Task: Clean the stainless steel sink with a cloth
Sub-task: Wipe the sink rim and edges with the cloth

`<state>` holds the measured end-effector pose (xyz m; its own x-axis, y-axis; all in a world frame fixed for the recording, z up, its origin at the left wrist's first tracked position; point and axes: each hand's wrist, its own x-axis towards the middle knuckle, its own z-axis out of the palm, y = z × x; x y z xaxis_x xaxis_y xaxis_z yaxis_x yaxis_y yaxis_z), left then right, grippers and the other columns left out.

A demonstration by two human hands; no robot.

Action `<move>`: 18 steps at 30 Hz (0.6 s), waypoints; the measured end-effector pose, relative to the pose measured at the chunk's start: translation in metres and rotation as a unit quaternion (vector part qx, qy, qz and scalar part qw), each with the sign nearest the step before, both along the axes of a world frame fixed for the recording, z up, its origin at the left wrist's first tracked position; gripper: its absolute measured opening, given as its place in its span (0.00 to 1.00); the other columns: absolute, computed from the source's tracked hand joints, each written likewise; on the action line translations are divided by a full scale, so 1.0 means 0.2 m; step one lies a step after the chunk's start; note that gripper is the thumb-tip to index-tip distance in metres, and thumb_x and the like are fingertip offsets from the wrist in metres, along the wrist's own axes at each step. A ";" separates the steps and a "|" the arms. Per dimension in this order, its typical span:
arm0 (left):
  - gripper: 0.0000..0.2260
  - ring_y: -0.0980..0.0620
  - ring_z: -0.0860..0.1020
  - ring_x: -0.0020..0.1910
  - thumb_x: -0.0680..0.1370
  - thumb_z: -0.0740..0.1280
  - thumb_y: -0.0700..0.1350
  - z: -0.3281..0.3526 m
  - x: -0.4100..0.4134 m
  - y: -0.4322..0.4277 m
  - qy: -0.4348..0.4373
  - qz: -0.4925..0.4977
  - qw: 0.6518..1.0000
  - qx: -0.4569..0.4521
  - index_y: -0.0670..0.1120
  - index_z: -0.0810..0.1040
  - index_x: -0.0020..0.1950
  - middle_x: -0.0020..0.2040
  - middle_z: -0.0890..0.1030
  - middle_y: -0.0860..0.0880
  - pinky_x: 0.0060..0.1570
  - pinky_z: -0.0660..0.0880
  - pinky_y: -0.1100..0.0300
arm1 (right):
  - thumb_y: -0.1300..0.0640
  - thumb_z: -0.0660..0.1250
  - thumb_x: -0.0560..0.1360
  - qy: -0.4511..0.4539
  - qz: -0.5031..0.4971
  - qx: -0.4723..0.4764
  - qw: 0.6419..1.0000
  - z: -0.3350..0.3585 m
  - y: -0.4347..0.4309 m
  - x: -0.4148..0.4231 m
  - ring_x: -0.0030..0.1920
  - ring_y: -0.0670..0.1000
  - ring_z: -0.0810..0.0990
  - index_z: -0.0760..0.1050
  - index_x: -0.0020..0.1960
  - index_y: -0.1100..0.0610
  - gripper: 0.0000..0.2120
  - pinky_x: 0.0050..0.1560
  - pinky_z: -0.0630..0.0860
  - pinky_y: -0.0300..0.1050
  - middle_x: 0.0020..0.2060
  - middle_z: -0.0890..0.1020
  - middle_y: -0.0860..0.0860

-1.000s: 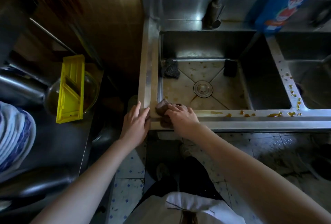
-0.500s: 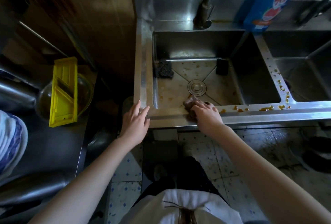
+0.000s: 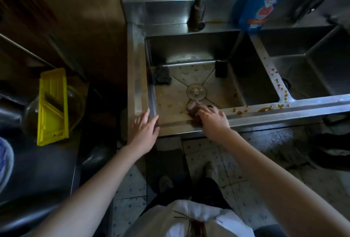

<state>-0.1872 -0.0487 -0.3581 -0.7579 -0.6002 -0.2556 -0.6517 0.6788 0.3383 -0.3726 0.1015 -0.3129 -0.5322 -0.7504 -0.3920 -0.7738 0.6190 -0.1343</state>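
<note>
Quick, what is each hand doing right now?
Left hand: open, fingers straight, resting on the rim of the sink.
Right hand: closed on the cloth, pressing it on the front edge.

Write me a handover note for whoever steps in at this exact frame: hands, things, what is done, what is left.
Left hand: flat on the front-left corner of the sink, holding nothing.
Right hand: grips the cloth on the front rim.
Done: no crumbs visible on the rim left of the cloth.
Left: orange crumbs on the front rim and the divider, and the stained basin floor around the drain.
</note>
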 end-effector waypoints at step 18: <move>0.24 0.45 0.56 0.74 0.80 0.54 0.59 -0.05 -0.16 0.10 -0.031 -0.061 0.998 0.005 0.55 0.57 0.74 0.76 0.57 0.49 0.70 0.50 0.39 | 0.59 0.66 0.72 -0.026 -0.047 -0.072 0.996 -0.07 0.03 0.05 0.73 0.57 0.61 0.65 0.69 0.51 0.26 0.74 0.56 0.59 0.75 0.61 0.49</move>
<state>-0.2196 -0.0288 -0.3689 -0.8074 -0.5025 -0.3092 -0.5848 0.7506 0.3074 -0.3620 0.1084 -0.3266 -0.5841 -0.7492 -0.3122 -0.7034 0.6592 -0.2660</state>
